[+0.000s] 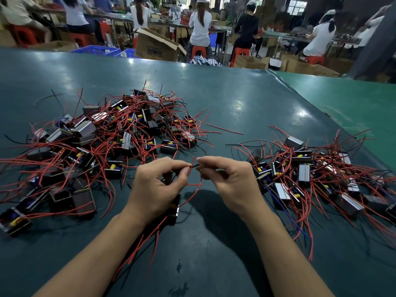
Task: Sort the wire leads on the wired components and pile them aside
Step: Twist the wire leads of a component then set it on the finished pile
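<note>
A big heap of small black box components (120, 133) with red and black wire leads covers the left and middle of the green table. A second pile (306, 174) lies at the right. One component (174, 207) sits under my left hand (156, 187), its red leads trailing toward me. My left thumb and forefinger pinch a red lead (192, 166) at centre. My right hand (229, 181) pinches a short black lead (196, 166) right beside it. The fingertips of both hands nearly meet.
The dark green table (214, 99) runs back to a far edge, with a lighter green sheet (342, 97) at the right. Loose wire scraps (225, 129) lie between the piles. Beyond the table, several people sit at benches among cardboard boxes (156, 46) and blue crates (96, 49).
</note>
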### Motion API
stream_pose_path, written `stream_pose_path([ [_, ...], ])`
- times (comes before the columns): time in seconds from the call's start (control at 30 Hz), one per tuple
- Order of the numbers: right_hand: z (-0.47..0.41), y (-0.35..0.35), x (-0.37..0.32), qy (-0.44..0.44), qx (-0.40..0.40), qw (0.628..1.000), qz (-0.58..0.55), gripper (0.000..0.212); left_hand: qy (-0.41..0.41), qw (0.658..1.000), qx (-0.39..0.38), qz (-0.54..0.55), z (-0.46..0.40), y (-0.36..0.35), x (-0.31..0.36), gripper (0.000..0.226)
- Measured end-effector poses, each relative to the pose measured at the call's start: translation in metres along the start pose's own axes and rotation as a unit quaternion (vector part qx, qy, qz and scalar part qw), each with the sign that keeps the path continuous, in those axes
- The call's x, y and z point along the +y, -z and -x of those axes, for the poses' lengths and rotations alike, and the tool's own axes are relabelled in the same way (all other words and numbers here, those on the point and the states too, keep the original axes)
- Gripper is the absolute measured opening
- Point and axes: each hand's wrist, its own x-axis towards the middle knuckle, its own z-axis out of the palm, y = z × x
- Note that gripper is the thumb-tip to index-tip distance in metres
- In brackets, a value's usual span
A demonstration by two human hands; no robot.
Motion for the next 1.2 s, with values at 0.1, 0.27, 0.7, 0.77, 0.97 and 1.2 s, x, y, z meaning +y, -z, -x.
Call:
stream_pose_path([
  [0.1, 0.0, 0.001, 0.002, -0.018, 0.0, 0.999, -0.038, 0.018, -0.003, 1.0, -0.012, 0.014, 0.0, 0.0, -0.001, 0.007],
  [0.27, -0.001, 0.003, -0.002, -0.089, -0.03, 0.988, -0.121, 0.01, -0.002, 0.999, -0.029, 0.03, 0.001, 0.001, -0.001, 0.006],
  [0.7, -0.003, -0.014, -0.003, -0.347, 0.015, 0.908, -0.233, 0.029, -0.057, 0.997, -0.033, -0.045, 0.003, -0.004, 0.001, 0.007],
  [0.77, -0.002, -0.018, 0.0, -0.329, 0.044, 0.935, -0.122, 0.029, -0.059, 0.996, -0.04, -0.056, 0.002, -0.004, 0.002, 0.008],
  [0.97, 0.005, -0.025, -0.001, -0.114, 0.097, 0.978, 0.145, 0.035, -0.033, 0.998, -0.032, -0.048, 0.003, -0.003, 0.0, 0.008],
  [1.2, -0.001, 0.002, 0.004, 0.023, 0.011, 0.985, 0.172, 0.032, 0.02, 1.0, -0.002, -0.02, 0.003, -0.002, -0.001, 0.008],
])
